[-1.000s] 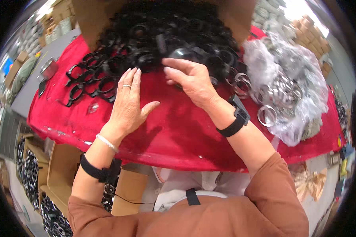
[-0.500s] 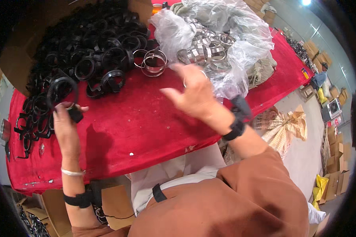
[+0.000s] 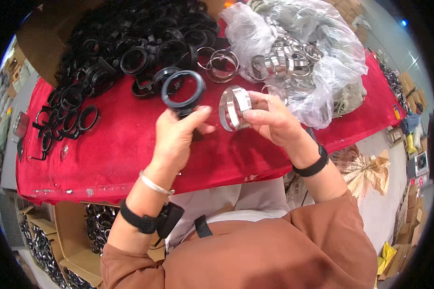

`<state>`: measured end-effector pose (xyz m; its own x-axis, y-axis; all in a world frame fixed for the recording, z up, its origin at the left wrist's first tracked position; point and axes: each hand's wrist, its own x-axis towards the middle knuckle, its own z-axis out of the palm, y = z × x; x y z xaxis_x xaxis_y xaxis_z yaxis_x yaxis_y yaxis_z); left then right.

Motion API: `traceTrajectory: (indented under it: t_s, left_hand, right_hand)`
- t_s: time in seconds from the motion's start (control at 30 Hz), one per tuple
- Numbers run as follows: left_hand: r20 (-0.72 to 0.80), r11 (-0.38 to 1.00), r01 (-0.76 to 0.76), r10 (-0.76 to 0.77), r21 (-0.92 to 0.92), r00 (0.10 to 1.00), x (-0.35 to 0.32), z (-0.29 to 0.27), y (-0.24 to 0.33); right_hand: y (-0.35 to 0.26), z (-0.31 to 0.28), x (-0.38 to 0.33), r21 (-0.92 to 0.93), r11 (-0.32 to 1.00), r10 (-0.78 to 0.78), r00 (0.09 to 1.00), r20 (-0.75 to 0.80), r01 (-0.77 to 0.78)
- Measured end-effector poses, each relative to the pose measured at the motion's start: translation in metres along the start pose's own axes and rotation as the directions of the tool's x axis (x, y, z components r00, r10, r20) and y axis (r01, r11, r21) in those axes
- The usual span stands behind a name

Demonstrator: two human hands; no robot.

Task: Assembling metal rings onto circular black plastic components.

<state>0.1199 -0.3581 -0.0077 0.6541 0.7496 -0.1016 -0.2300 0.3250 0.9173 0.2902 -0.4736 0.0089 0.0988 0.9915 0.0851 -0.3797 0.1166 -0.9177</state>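
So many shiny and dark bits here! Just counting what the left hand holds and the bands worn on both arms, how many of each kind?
Black ring in the left hand: 1
Black arm straps, one on each arm: 2
Pale bracelet: 1
Total: 4

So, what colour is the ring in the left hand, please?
The ring is black, clearest in the head view.

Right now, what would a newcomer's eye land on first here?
Probably the bright red cloth spread across the middle, with a big heap of black rings at its far left. Above it, near the centre, the left hand holds a black ring beside shiny silver bands in the right hand. Off to the right, crumpled clear plastic surrounds more metal rings.
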Motion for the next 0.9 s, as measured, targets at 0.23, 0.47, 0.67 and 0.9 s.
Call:
traceTrajectory:
  t_s: [0.23, 0.47, 0.67, 0.9]
  left_hand:
    - [-0.027, 0.963, -0.109, 0.119, 0.248, 0.993, 0.004, 0.005, -0.006]
    - [0.105, 0.985, 0.157, -0.163, 0.065, 0.981, 0.008, -0.032, 0.003]
    - [0.114, 0.98, 0.2, -0.199, 0.009, 0.973, 0.007, -0.032, 0.004]
    - [-0.16, 0.762, -0.278, 0.445, 0.585, 0.881, -0.005, -0.013, 0.003]
  right_hand:
    - [0.002, 0.005, -0.004, -0.268, 0.963, -0.009, 0.992, -0.123, -0.025]
    - [0.012, -0.037, 0.0, -0.971, -0.237, -0.452, 0.888, 0.084, -0.029]
    - [0.007, 0.021, 0.005, -0.896, 0.394, -0.411, 0.911, 0.028, 0.205]
    - [0.022, 0.048, 0.0, -0.374, 0.923, -0.186, 0.955, -0.232, 0.089]
